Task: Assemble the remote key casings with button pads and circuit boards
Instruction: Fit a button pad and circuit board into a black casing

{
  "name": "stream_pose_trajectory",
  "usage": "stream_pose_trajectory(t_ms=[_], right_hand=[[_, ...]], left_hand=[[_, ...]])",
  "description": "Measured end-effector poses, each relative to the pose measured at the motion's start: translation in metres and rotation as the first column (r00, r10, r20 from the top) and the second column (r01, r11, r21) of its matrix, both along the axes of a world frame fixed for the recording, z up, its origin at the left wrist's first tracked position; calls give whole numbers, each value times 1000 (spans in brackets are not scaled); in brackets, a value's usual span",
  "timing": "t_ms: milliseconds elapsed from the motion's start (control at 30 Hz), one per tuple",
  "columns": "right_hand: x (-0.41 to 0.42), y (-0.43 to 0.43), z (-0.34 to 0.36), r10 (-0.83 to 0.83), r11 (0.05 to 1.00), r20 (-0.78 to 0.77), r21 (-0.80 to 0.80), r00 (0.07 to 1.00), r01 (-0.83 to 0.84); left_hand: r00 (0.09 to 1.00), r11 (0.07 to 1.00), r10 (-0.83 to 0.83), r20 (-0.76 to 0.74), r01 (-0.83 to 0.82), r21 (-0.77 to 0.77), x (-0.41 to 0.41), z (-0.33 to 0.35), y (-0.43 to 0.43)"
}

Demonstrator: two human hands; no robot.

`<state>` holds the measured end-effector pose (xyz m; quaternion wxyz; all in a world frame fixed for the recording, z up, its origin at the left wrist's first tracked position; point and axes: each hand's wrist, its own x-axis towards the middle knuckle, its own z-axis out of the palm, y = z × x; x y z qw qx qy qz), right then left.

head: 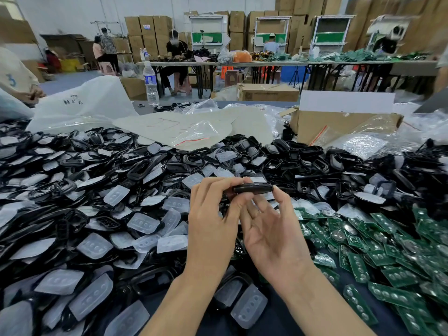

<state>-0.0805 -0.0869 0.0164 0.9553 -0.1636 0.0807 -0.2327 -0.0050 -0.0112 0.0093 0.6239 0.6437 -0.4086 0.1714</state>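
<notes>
Head view: left hand [213,212] pinches black casing [253,188] edge-on at centre frame, probably to check the seam; right hand [271,231], palm up with fingers relaxed, steadies its end.

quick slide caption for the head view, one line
The left hand pinches a black casing, right hand open beside it, over piles of clear button pads and green circuit boards.

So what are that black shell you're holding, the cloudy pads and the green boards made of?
The black shell looks like hard plastic: glossy, with light streaks. The cloudy pads seem to be soft silicone rubber: translucent, matte, with button bumps. The green boards look like rigid circuit-board laminate, with shiny metal domes.
</notes>
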Motion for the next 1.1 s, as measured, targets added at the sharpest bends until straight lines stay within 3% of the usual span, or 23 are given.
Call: stream_pose_trajectory(t_ms=[333, 533, 1100], right_hand=[[0, -1, 2, 24, 999, -19, -30, 1000, -24], [6, -2, 6, -156, 970, -160, -212, 975, 121], [4, -4, 5, -92, 924, -68, -377, 993, 60]], left_hand=[[1000, 1000, -4, -10, 4, 8, 2, 0, 0], [997, 997, -20, -71, 26, 77, 5, 1, 2], [996, 994, 13, 92, -23, 109, 7, -1, 5]])
